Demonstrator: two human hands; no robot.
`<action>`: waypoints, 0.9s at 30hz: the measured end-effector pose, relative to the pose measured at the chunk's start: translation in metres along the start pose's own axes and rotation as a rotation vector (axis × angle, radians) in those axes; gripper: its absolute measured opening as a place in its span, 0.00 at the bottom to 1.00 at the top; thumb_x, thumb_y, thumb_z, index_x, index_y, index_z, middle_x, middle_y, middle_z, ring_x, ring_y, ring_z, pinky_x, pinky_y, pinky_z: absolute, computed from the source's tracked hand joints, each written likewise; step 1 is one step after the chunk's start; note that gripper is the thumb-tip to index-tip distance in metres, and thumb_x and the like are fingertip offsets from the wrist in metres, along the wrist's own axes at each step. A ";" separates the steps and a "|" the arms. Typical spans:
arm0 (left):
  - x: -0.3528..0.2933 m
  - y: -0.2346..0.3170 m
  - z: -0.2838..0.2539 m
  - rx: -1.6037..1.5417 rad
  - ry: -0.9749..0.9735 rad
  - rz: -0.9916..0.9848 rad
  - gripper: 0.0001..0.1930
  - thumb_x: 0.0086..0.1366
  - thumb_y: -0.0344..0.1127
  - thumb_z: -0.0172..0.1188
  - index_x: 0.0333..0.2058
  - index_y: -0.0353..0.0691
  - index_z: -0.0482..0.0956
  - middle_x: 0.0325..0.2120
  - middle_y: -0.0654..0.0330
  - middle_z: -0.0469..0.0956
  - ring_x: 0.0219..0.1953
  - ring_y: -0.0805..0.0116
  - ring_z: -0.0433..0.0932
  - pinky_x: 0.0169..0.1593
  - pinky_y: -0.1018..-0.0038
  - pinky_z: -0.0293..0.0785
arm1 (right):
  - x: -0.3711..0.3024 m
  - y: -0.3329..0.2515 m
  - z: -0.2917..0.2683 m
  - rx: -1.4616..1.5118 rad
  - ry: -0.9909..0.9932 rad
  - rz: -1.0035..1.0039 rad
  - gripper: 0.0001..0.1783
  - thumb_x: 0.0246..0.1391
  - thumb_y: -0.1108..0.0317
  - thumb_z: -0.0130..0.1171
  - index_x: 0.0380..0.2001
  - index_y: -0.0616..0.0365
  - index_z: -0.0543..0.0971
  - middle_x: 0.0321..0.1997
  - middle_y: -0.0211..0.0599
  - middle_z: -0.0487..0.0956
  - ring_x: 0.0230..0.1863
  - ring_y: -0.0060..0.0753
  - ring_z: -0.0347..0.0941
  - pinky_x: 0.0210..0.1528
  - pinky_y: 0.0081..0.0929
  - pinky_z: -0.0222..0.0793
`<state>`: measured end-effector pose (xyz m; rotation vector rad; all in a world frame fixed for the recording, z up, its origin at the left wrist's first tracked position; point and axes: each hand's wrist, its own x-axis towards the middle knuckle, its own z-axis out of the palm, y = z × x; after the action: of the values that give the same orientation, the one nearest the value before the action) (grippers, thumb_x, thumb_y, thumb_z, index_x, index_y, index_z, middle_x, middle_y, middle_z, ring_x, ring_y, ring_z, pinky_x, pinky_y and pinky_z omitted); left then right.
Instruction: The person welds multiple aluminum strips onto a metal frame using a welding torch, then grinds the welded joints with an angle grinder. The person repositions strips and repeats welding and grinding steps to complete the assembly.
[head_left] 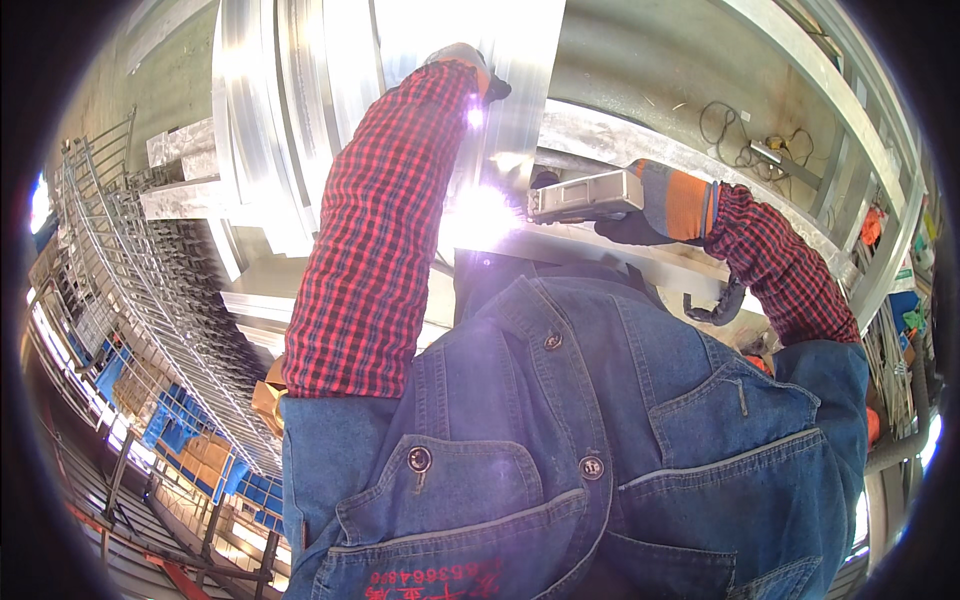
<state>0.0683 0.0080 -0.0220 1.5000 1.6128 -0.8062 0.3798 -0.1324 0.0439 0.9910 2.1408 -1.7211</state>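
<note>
Fingers (625, 231) of the orange-and-grey gloved right hand (668, 203) wrap a boxy silvery metal tool (588, 194); left of them, white-violet glare (485, 216) swallows its tip. The gloved left hand (466, 58)'s finger state I cannot tell; around it, shiny metal panels (305, 110) wash out.

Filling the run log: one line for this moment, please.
left hand: gloved, at shiny metal sheet, contact unclear | right hand: gloved, gripping boxy tool | bright glare: left of tool
</note>
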 end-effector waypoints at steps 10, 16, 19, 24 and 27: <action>0.000 -0.002 0.004 -0.018 0.107 0.029 0.24 0.68 0.56 0.74 0.52 0.44 0.92 0.42 0.58 0.92 0.47 0.62 0.89 0.58 0.62 0.84 | 0.002 0.010 0.005 -0.050 0.008 -0.036 0.18 0.64 0.58 0.72 0.53 0.53 0.89 0.43 0.45 0.91 0.42 0.43 0.88 0.48 0.36 0.83; -0.007 -0.001 -0.002 -0.069 0.034 0.026 0.25 0.69 0.55 0.74 0.55 0.44 0.91 0.46 0.58 0.92 0.50 0.61 0.88 0.62 0.62 0.83 | -0.005 -0.006 -0.010 -0.029 -0.045 0.048 0.19 0.63 0.58 0.73 0.52 0.54 0.89 0.43 0.46 0.91 0.42 0.43 0.89 0.47 0.36 0.83; -0.014 -0.002 -0.003 -0.120 0.022 0.033 0.25 0.69 0.54 0.74 0.56 0.44 0.91 0.48 0.57 0.92 0.52 0.60 0.88 0.63 0.62 0.83 | -0.005 -0.013 -0.013 -0.049 -0.049 0.049 0.19 0.62 0.58 0.74 0.52 0.54 0.90 0.43 0.46 0.91 0.42 0.42 0.89 0.47 0.36 0.83; -0.029 0.008 -0.005 -0.095 0.098 -0.033 0.25 0.71 0.54 0.73 0.57 0.42 0.90 0.50 0.56 0.91 0.54 0.58 0.88 0.63 0.61 0.82 | -0.008 -0.014 -0.014 -0.013 -0.036 0.107 0.19 0.61 0.58 0.74 0.52 0.55 0.90 0.43 0.47 0.91 0.41 0.41 0.89 0.47 0.35 0.84; -0.041 0.014 -0.011 -0.093 0.074 -0.051 0.26 0.71 0.54 0.73 0.58 0.42 0.90 0.49 0.55 0.91 0.50 0.59 0.89 0.60 0.61 0.84 | -0.010 -0.012 -0.014 -0.022 -0.037 0.118 0.19 0.61 0.58 0.74 0.52 0.55 0.89 0.43 0.47 0.91 0.41 0.41 0.89 0.47 0.35 0.83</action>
<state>0.0813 -0.0018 0.0195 1.4430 1.7256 -0.7007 0.3833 -0.1245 0.0626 1.0493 2.0306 -1.6452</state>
